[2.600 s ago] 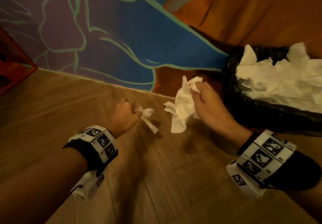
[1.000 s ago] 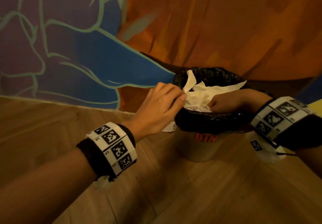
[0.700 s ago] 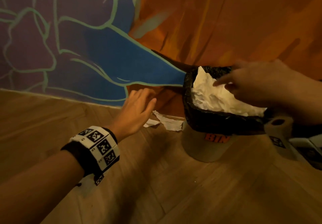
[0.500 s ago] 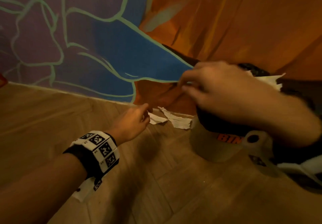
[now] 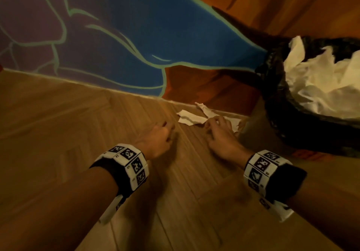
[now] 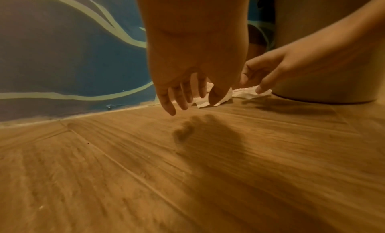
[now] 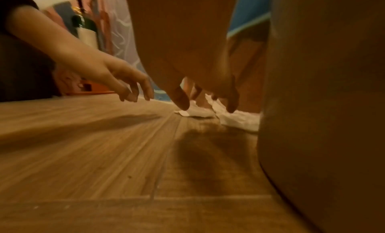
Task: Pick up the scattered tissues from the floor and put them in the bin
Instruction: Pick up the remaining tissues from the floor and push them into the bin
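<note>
Two or three white tissue scraps point(image 5: 191, 119) lie on the wooden floor against the painted wall, just left of the bin point(image 5: 276, 102). The bin has a black liner and is heaped with white tissues point(image 5: 321, 83). My left hand point(image 5: 168, 131) hovers low over the floor a little left of the scraps, fingers hanging loose and holding nothing. In the left wrist view its thumb point(image 6: 218, 95) hangs in front of a scrap point(image 6: 203, 103). My right hand point(image 5: 214, 123) reaches over the scraps by the bin's base, fingers spread downward point(image 7: 181, 103), one fingertip touching the tissue point(image 6: 250, 93).
The painted wall point(image 5: 136, 36) meets the floor right behind the scraps. The bin's pale body point(image 7: 323, 104) stands close on the right of my right hand. Bare wooden floor point(image 5: 175, 202) stretches toward me and to the left.
My right hand has left the bin top and dropped to the floor scraps. The left hand has drawn back slightly from the scraps. The view has tilted down.
</note>
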The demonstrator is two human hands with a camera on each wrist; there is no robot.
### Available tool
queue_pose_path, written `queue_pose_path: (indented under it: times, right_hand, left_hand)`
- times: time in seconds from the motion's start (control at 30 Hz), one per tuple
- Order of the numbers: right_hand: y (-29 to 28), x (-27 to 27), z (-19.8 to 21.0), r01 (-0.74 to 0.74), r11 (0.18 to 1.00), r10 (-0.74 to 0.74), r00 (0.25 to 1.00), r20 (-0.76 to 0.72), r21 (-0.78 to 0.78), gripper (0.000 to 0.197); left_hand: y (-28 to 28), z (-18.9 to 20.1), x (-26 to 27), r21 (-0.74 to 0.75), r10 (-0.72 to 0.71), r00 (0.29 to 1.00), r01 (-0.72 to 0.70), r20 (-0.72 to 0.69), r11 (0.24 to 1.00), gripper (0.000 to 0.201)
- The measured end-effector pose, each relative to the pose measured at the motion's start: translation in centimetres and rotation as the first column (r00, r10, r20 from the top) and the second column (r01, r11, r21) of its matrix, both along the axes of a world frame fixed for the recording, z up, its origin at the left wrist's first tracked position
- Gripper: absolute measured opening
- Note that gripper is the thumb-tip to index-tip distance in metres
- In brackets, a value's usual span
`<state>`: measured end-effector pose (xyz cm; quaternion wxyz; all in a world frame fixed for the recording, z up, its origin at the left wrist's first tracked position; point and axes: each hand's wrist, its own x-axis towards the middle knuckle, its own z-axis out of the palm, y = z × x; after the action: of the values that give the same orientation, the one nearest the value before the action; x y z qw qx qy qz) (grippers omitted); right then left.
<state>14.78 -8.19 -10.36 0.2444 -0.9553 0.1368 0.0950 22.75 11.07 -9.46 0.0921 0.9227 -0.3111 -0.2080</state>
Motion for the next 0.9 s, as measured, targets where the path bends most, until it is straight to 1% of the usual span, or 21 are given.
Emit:
queue_pose_path:
  times: [0.07, 0.13, 0.2, 0.27, 0.3, 0.37, 0.43, 0.47, 0.5, 0.57, 0.6, 0.67, 0.77, 0.83, 0.9]
  right_hand:
    - [-0.4, 0.4, -1.3, 0.037, 0.999, -0.037, 0.999, -0.004, -0.018, 0.056]
    - [-0.4, 0.6, -2.2, 0.046, 0.999, -0.047, 0.998, -0.039, -0.020, 0.070]
    - [-0.3, 0.4, -2.8, 0.018, 0.999, -0.021, 0.997, -0.069, -0.041, 0.076]
    - [-0.3, 0.2, -3.2, -0.015, 0.998, 0.010, 0.997, -0.079, -0.066, 0.077]
    - [-0.4, 0.0, -3.3, -0.029, 0.998, 0.023, 0.996, -0.082, -0.063, 0.076]
    - [-0.4, -0.5, -3.4, -0.052, 0.998, 0.049, 0.996, -0.079, -0.034, 0.072]
    - [-0.4, -1.2, -3.5, -0.049, 0.999, 0.050, 0.997, -0.056, 0.024, 0.066]
    - [-0.6, -1.6, -3.5, -0.049, 0.997, 0.052, 0.997, -0.050, 0.051, 0.060]
    - [-0.8, -1.9, -3.6, -0.057, 0.995, 0.061, 0.997, -0.045, 0.076, 0.054]
    - [-1.3, -2.6, -3.4, -0.058, 0.992, 0.064, 0.996, -0.056, 0.110, 0.042]
    - [-1.4, -2.8, -3.2, -0.045, 0.993, 0.054, 0.996, -0.077, 0.113, 0.035]
    - [-1.6, -3.2, -2.2, -0.023, 0.993, 0.036, 0.993, -0.112, 0.117, 0.024]
    - [-1.3, -3.8, -0.7, -0.035, 0.989, 0.048, 0.995, -0.092, 0.141, 0.021]
    - [-0.7, -4.0, 1.0, -0.052, 0.986, 0.061, 0.997, -0.053, 0.156, 0.019]
    - [0.0, -4.2, 3.5, -0.091, 0.981, 0.087, 0.996, 0.027, 0.173, 0.019]
  left_hand:
    - [-1.0, -0.5, 0.9, -0.060, 0.042, 0.999, -0.043, -0.014, 0.997, 0.052]
    - [-2.4, -1.1, 1.7, -0.139, 0.056, 0.998, -0.059, -0.025, 0.989, 0.056]
    - [-3.7, -1.7, 2.0, -0.192, 0.044, 0.999, -0.048, -0.029, 0.980, 0.059]
    - [-5.0, -2.3, 2.2, -0.185, 0.013, 1.000, -0.012, 0.004, 0.983, 0.065]
    - [-5.7, -2.6, 2.2, -0.163, -0.011, 1.000, 0.013, 0.013, 0.986, 0.066]
    - [-6.4, -3.1, 2.0, -0.067, -0.051, 0.999, 0.052, 0.006, 0.996, 0.066]
    - [-6.7, -3.8, 1.8, 0.045, -0.091, 0.996, 0.091, 0.010, 0.995, 0.059]
    - [-6.9, -3.9, 1.6, 0.076, -0.122, 0.992, 0.120, 0.032, 0.990, 0.054]
    - [-7.0, -4.1, 1.5, 0.083, -0.151, 0.986, 0.146, 0.064, 0.986, 0.050]
    - [-7.1, -3.9, 1.1, 0.050, -0.159, 0.982, 0.154, 0.106, 0.987, 0.043]
    - [-6.9, -3.8, 1.0, 0.043, -0.155, 0.982, 0.151, 0.105, 0.988, 0.040]
    - [-6.4, -3.1, 0.6, 0.076, -0.136, 0.990, 0.133, 0.047, 0.988, 0.034]
    - [-5.4, -1.8, 0.2, 0.115, -0.113, 0.994, 0.112, -0.002, 0.987, 0.026]
    - [-4.8, -0.3, 0.0, 0.075, -0.076, 0.997, 0.075, 0.010, 0.994, 0.024]
    - [-4.4, 1.7, -0.1, -0.022, -0.020, 1.000, 0.020, 0.008, 1.000, 0.019]
